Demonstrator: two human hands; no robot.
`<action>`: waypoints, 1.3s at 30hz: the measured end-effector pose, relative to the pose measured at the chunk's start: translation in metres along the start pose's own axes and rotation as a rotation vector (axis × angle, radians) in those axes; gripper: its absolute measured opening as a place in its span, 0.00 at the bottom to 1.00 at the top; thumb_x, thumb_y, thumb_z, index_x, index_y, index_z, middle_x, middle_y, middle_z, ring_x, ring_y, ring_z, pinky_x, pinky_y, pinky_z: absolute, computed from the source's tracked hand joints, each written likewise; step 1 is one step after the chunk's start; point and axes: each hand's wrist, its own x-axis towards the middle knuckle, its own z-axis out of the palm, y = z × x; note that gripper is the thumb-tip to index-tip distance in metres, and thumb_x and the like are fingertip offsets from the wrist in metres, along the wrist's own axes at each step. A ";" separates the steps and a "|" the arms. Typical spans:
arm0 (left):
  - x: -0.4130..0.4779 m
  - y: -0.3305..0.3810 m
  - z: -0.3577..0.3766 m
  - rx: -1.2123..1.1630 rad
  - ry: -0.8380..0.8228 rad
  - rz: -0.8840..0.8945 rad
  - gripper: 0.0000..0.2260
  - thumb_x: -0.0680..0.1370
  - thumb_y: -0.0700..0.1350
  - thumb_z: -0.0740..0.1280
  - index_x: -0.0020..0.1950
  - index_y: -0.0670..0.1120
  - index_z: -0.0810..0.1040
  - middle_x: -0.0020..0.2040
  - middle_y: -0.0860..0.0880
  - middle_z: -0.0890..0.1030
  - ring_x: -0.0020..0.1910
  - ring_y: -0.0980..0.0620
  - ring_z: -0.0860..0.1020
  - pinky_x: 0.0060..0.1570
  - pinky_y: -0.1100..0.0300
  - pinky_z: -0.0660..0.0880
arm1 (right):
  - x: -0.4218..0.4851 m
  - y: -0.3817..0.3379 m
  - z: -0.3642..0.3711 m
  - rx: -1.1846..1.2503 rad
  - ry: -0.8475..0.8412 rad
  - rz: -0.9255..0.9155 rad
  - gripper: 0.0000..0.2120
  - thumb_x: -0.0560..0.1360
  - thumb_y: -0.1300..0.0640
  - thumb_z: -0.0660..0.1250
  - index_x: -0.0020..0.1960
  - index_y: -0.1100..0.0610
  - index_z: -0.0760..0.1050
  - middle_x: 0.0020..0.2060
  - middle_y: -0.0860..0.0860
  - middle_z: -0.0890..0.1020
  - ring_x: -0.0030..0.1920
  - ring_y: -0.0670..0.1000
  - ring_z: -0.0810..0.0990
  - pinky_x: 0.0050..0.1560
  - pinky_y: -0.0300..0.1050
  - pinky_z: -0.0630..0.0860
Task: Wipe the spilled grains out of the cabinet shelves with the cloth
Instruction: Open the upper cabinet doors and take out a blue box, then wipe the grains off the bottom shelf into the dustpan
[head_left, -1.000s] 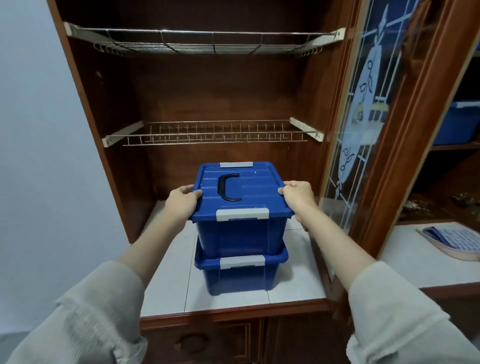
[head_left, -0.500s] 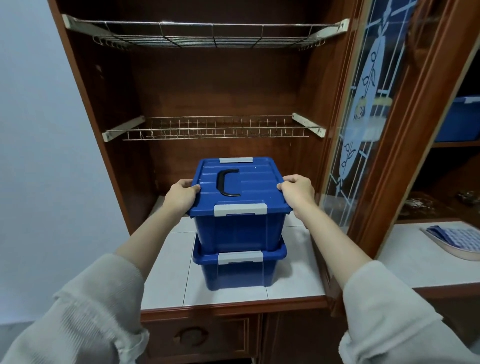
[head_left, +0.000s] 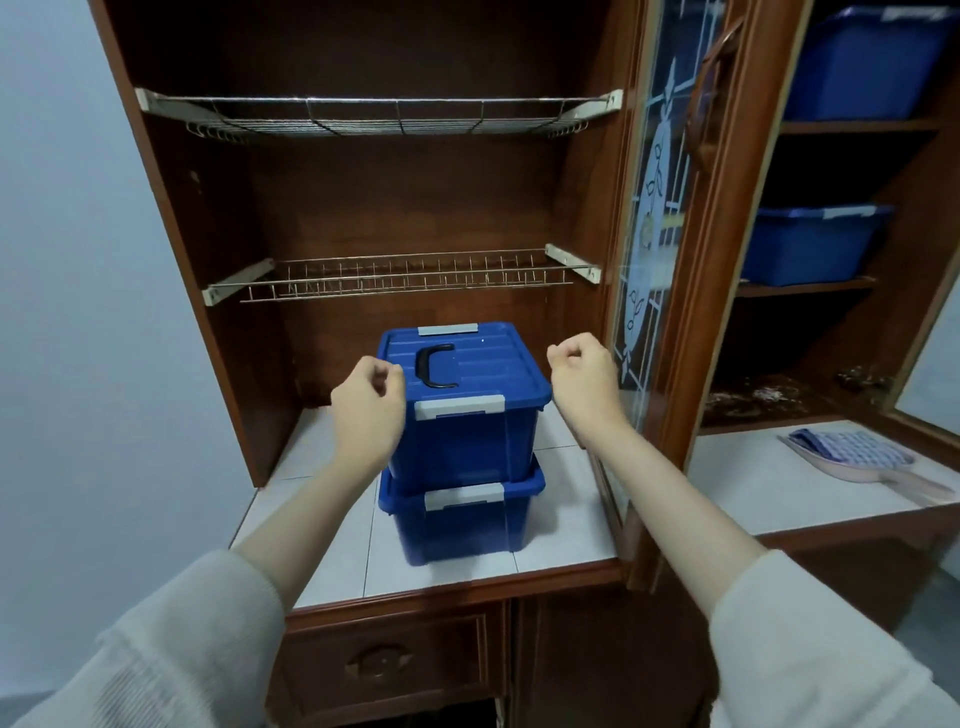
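A pale blue-grey wall (head_left: 57, 260) fills the left side, plain and softly lit. Against it stands a tall dark-brown wooden cabinet (head_left: 415, 208) — its interior falls into shadow toward the top. An upper wire rack (head_left: 384, 117) and a lower wire rack (head_left: 405, 283) cross the left bay above a white tiled counter (head_left: 322, 519). A glass door (head_left: 649, 234) with a frosted leaf pattern stands open between the bays. Under the counter sits a drawer (head_left: 384, 662) with a round pull. Wooden shelves (head_left: 852, 126) line the right bay — a patch of pale floor (head_left: 930, 613) shows beside it.
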 end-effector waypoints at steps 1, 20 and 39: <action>-0.010 0.001 0.000 -0.005 -0.015 0.005 0.08 0.80 0.42 0.60 0.44 0.40 0.75 0.37 0.47 0.76 0.37 0.51 0.71 0.35 0.65 0.61 | -0.012 0.004 -0.005 -0.009 0.001 0.002 0.06 0.79 0.61 0.59 0.44 0.60 0.70 0.36 0.46 0.72 0.38 0.44 0.71 0.35 0.29 0.66; -0.189 0.064 0.114 -0.173 -0.558 0.043 0.06 0.80 0.42 0.60 0.45 0.43 0.74 0.35 0.49 0.75 0.36 0.53 0.73 0.33 0.66 0.67 | -0.141 0.100 -0.207 -0.168 0.331 0.336 0.06 0.80 0.59 0.59 0.45 0.60 0.70 0.41 0.51 0.75 0.43 0.49 0.73 0.34 0.33 0.66; -0.235 0.141 0.356 -0.146 -0.707 -0.051 0.07 0.81 0.42 0.58 0.48 0.45 0.75 0.38 0.48 0.75 0.39 0.51 0.74 0.39 0.61 0.72 | -0.051 0.225 -0.372 -0.220 0.436 0.468 0.07 0.80 0.60 0.59 0.42 0.58 0.70 0.45 0.53 0.76 0.47 0.50 0.73 0.46 0.39 0.65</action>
